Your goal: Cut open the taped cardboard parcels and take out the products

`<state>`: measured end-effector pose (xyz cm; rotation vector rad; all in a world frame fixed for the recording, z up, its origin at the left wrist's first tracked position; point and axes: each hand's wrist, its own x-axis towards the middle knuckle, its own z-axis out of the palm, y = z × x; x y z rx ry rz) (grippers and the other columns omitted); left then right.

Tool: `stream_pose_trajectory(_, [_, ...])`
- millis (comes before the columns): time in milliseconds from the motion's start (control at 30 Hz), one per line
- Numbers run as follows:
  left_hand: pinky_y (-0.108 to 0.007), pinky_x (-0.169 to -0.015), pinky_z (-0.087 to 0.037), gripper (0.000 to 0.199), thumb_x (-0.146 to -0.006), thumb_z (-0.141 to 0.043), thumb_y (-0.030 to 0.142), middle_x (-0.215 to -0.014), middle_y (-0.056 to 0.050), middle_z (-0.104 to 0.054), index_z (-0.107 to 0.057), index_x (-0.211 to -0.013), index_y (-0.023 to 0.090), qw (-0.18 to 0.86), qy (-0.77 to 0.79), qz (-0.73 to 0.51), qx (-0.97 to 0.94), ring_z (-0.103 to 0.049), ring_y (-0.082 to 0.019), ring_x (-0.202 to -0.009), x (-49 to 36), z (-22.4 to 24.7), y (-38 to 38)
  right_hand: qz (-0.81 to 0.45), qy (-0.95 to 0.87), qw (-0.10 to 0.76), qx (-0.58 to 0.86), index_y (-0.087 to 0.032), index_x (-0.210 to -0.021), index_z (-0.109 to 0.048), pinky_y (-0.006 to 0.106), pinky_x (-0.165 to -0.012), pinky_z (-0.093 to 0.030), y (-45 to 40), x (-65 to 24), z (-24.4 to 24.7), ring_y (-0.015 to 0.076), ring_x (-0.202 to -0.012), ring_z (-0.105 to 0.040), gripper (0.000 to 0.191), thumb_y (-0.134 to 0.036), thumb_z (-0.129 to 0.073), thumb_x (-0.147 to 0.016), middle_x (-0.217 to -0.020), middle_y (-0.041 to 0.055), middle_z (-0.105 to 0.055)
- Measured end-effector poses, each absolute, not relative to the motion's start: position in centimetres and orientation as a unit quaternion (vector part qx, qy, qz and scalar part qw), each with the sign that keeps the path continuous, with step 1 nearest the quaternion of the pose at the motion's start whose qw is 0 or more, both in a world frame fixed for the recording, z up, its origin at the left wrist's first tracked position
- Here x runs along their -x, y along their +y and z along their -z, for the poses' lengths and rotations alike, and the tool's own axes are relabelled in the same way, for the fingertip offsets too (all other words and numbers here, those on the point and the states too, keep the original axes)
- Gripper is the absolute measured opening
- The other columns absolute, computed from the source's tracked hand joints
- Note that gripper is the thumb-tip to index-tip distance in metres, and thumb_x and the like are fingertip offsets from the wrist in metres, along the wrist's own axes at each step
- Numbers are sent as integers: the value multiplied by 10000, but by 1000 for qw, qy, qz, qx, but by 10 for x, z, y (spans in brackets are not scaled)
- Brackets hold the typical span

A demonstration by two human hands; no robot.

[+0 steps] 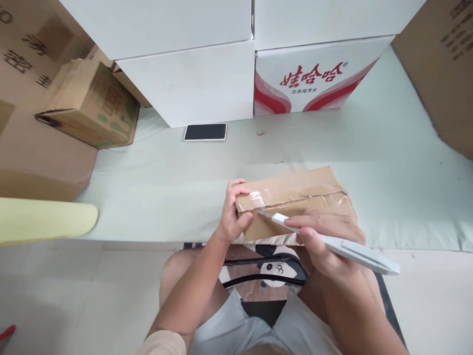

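Note:
A small brown cardboard box lies near the front edge of the table, its top seam taped and partly slit toward the right. My left hand grips the box's left end, thumb on the near side and fingers over the far side. In my right hand is a white utility knife, held along its handle. Its blade points left and meets the box near the left end of the seam. The right fingers look slightly blurred.
White cartons stand stacked at the back, one with red lettering. A phone lies before them. Brown boxes fill the left; a large carton stands right. A pale yellow roll reaches over the left table edge.

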<state>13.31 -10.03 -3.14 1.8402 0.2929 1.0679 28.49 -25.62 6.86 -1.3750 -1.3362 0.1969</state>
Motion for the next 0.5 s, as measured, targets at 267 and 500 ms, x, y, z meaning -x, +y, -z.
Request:
stream_pose_trajectory(267, [-497, -1055, -468, 484, -964, -576, 645, -1233, -93, -515, -527, -1280, 282, 480, 112, -435, -753, -515, -313, -1268, -135, 29, -102, -103, -619, 518, 582, -213, -998, -794, 260, -509, -482, -257, -289, -72, 114, -510, -631, 184, -231, -611, -1004, -674, -11, -730])
stream_pose_trajectory(500, [-529, -1080, -462, 493, -968, -538, 661, -1221, -97, -516, -517, -1280, 280, 484, 125, -426, -754, -501, -332, -1305, -133, 29, -103, -112, -626, 512, 577, -229, -1054, -787, 281, -563, -506, -252, -284, -73, 131, -533, -653, 163, -227, -638, -988, -683, -21, -735])
